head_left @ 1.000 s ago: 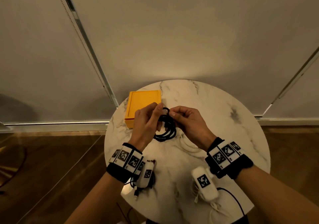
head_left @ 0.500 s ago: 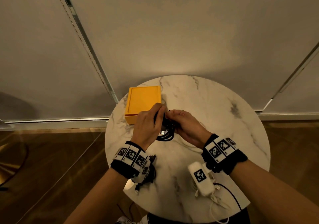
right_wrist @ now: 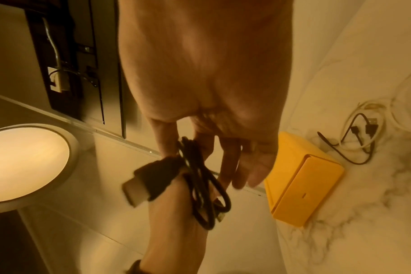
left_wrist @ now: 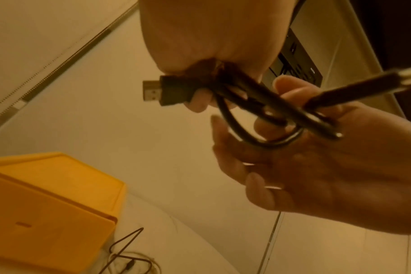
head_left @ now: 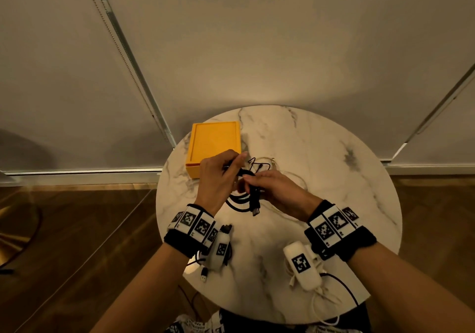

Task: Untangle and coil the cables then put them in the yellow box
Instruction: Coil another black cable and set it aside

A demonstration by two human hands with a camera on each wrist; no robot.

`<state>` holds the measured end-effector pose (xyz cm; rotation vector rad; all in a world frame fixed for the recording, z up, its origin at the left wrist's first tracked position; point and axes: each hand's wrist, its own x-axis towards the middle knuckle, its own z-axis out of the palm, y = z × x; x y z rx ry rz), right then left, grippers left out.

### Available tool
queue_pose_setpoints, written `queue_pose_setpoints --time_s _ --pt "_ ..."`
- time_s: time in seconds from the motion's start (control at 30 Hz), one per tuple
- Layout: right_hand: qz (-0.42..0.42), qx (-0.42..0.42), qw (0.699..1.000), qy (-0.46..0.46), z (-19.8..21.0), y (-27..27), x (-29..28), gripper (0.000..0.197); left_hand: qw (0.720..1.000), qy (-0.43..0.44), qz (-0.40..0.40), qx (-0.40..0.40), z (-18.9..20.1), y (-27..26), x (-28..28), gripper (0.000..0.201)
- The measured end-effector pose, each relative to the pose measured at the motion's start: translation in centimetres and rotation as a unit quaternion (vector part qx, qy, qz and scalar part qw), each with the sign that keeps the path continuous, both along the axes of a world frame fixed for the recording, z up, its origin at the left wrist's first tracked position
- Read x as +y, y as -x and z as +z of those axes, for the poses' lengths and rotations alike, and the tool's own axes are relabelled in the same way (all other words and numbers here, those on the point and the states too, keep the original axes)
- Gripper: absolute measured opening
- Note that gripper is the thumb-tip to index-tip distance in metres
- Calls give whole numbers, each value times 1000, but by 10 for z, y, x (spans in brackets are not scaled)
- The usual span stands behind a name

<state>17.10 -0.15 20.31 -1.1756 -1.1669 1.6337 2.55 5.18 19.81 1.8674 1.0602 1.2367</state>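
Observation:
A black cable (head_left: 243, 199) is bunched in loops between my two hands above the marble table (head_left: 321, 178). My left hand (head_left: 218, 178) pinches the loops next to one flat connector (left_wrist: 164, 90). My right hand (head_left: 275, 191) curls its fingers (left_wrist: 286, 90) through the loops (right_wrist: 200, 185) from the other side. A second connector (head_left: 255, 210) hangs down toward me. The yellow box (head_left: 214, 145) stands shut at the table's far left, just beyond my left hand.
A thin black cable (right_wrist: 354, 148) and a white cable (right_wrist: 361, 115) lie tangled on the table right of the box. Loose white cable loops (head_left: 295, 178) lie under my right hand. The table's round edge is near my wrists. A round lit lamp (right_wrist: 24, 163) stands off the table.
The hands closed together on the coil and came slightly toward me. One connector end now hangs free below the hands.

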Motion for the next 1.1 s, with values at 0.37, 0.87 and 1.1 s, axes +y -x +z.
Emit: queue_pose_setpoints --time_s 0.37,0.87,1.1 --pt "-30 -5 999 35 4 -29 -7 28 929 274 -240 -65 -1 21 -8 33" --pt "9 210 974 88 0 -27 -27 24 896 294 -304 -136 -7 27 -10 51" --pt "-15 162 984 79 -2 -28 -31 19 911 313 -241 -116 -11 23 -19 28"
